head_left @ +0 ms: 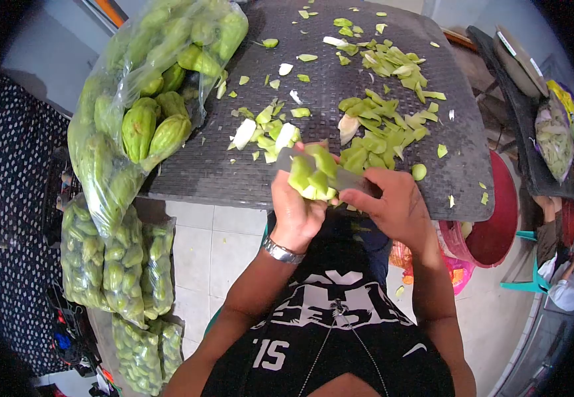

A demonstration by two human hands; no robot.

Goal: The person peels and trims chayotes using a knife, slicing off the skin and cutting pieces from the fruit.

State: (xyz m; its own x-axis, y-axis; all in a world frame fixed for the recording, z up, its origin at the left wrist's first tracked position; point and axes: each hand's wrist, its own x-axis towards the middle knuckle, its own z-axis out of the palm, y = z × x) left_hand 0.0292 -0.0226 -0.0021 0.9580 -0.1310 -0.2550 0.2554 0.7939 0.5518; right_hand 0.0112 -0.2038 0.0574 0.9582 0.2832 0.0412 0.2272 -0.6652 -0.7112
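My left hand (pixel 295 210), with a metal watch on its wrist, holds a green chayote (pixel 313 173) cut into pieces. Fingers of my right hand (pixel 393 202) are closed on a wide knife (pixel 350 180), whose blade reaches toward the chayote from the right. Both hands are over the near edge of the dark woven-pattern table (pixel 254 173). Just beyond them lie piles of green slices (pixel 373 149), and some pale cut pieces (pixel 244 133) are to the left. The far part of the blade is hidden by the chayote.
A large clear bag of whole chayotes (pixel 151 122) covers the table's left side. More filled bags (pixel 118 264) stand below it. A red tub (pixel 495 212) is at the right under the table edge. Another person's arm (pixel 550 225) shows at far right, beside a teal stool (pixel 532 281).
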